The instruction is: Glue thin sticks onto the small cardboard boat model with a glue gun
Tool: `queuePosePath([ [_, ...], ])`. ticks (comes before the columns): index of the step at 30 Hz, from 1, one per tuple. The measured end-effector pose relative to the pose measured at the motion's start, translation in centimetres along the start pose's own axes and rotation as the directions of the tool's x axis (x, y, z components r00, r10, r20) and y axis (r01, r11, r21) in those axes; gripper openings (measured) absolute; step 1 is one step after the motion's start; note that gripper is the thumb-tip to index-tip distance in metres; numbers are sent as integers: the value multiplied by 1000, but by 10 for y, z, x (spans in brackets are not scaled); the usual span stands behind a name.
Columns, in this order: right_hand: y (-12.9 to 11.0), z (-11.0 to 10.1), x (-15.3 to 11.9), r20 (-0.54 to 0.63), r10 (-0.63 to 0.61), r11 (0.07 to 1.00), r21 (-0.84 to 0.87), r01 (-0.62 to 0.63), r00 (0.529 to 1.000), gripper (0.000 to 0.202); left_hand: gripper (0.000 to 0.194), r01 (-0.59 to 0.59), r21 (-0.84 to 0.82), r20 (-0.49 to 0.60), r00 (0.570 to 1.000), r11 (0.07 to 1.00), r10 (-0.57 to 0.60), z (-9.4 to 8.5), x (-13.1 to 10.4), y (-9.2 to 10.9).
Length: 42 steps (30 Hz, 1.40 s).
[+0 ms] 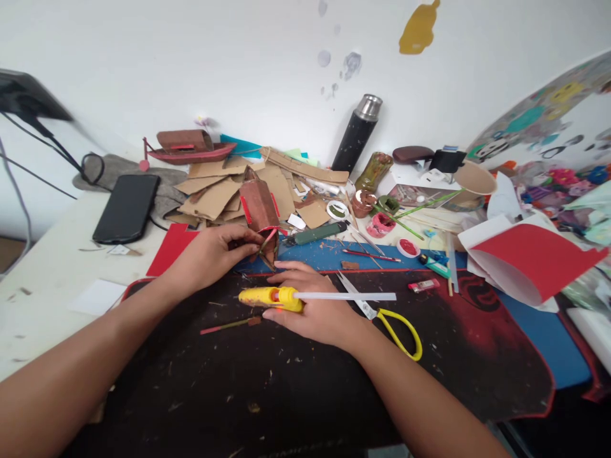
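Note:
A small brown-and-red model boat (260, 202) with a curved cabin roof stands beyond my hands, its pointed end towards me. My left hand (218, 249) is closed in a pinch at that near end, by a thin reddish strip; the fingers partly hide what they grip. In my right hand (319, 310) lies a yellow hot glue gun (270, 297), with a long clear glue stick (351, 296) sticking out to the right. Some fingers of this hand reach towards the boat's tip. A thin painted stick (224, 327) rests on the dark mat just below the glue gun.
Yellow-handled scissors (401, 334) lie open right of my right hand. Cardboard scraps (214, 191), another model boat (191, 149), paint pots (380, 224) and a black flask (356, 137) stand behind. A phone (126, 208) is at left, red paper (534, 261) at right.

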State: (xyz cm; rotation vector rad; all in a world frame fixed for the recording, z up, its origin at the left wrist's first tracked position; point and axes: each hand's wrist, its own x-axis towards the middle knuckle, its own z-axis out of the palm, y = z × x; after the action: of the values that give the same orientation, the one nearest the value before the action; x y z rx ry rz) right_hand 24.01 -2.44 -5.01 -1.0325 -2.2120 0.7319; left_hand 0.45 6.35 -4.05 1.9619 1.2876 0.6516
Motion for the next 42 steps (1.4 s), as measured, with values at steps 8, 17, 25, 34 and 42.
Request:
queuePosePath([
  [8,0,0,0,-5,8,1000,24,-8,1000,27,29,-36,25,-1,999,999,36,0,0,-1],
  [17,-1,-1,0,-3,-10,1000,7,10,1000,27,31,-56,22,-26,998,998,56,-2,0,-1],
  [25,1,1,0,4,-3,1000,13,3,1000,26,33,-46,24,-26,999,999,47,2,0,-3],
  [34,1,1,1,-2,2,1000,18,-2,1000,26,28,-41,28,-10,999,999,42,-1,1,-4],
  [42,1,1,0,-12,-12,1000,14,13,1000,26,28,-76,38,24,997,996,75,-4,2,-6],
])
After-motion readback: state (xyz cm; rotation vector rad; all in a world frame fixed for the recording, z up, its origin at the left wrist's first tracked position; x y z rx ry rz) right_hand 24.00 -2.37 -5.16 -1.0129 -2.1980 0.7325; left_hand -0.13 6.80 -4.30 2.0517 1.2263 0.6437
